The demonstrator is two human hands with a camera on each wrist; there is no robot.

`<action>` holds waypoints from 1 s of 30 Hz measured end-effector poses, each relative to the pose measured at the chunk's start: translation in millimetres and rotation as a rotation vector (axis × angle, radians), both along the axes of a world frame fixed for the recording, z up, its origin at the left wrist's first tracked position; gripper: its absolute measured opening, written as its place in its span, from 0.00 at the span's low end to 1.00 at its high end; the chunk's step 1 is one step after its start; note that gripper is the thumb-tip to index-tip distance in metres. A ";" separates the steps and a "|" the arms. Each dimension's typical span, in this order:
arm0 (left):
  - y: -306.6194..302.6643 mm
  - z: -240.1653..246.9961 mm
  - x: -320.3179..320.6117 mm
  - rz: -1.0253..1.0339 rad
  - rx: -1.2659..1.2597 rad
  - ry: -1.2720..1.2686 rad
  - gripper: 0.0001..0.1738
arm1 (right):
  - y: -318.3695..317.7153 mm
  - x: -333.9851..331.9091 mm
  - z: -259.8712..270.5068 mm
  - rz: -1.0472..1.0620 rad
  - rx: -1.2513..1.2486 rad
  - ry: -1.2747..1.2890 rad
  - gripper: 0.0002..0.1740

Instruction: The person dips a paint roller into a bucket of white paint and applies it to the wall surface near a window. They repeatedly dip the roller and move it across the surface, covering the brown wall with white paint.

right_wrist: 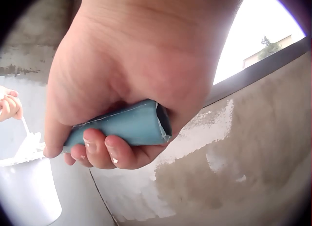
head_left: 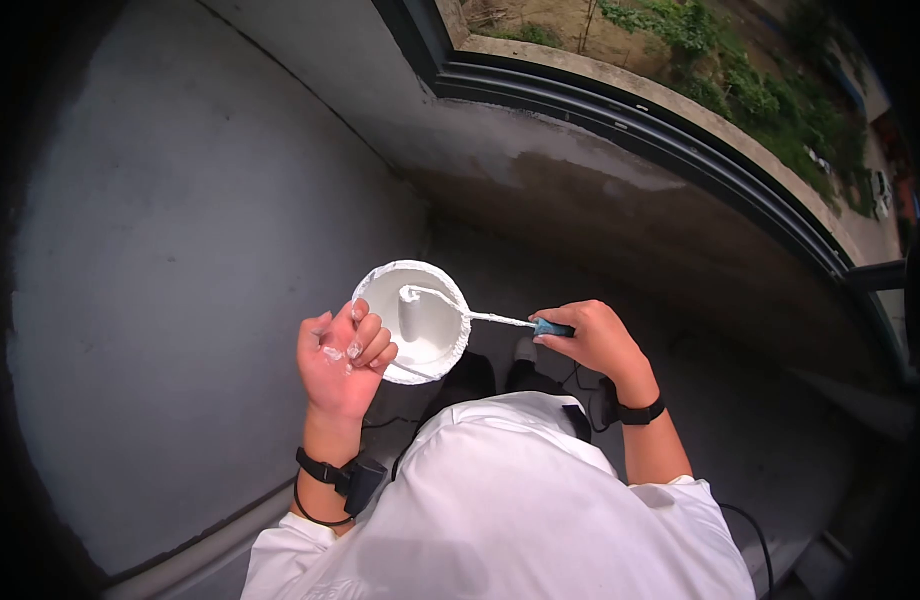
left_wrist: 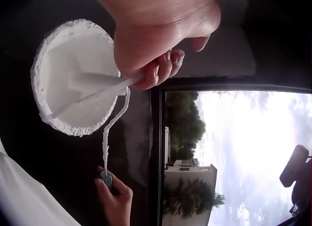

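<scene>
Grey walls (head_left: 180, 200) surround the work. The right hand (head_left: 600, 345) clasps the blue handle (right_wrist: 119, 124) of a paint roller (head_left: 500, 319), whose head sits leftward of that grip, inside a white bucket (head_left: 463, 342). The left hand (head_left: 348, 355) curls round the bucket's bail (left_wrist: 105, 93). Beyond both grips run a window frame (head_left: 540, 88) and, outside, greenery (head_left: 730, 80).

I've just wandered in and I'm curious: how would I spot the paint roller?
Find the white shirt; in front of it is a white bucket. The paint roller reaches out of it into the right hand. Unlike the white bucket, it has a blue handle.
</scene>
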State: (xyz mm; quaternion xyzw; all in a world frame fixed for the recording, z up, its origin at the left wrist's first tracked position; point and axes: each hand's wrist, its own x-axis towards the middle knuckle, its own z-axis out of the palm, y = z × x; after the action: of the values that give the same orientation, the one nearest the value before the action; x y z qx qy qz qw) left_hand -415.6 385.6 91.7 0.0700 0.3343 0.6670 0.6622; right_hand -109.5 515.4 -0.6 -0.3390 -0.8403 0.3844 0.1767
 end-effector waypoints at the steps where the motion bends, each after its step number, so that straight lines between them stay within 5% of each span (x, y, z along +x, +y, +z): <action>1: -0.7 -1.3 1.0 -0.001 -0.001 0.001 0.16 | 1.3 0.8 -0.3 -0.006 -0.008 -0.014 0.15; 24: -0.3 6.8 8.7 0.020 0.005 0.012 0.16 | 10.8 9.5 0.4 -0.007 0.017 0.012 0.16; 27: 0.6 10.1 11.8 0.038 0.007 0.016 0.16 | 10.5 11.3 0.1 0.006 -0.125 0.040 0.16; 30: 1.1 12.7 11.8 0.034 -0.007 0.033 0.16 | 14.2 9.5 3.8 0.000 0.003 0.012 0.17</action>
State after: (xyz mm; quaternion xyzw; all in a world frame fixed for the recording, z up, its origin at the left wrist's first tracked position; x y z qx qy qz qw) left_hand -403.8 386.7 104.4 0.0729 0.3484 0.6759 0.6453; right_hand -100.0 529.6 3.1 -0.3363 -0.8398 0.3852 0.1823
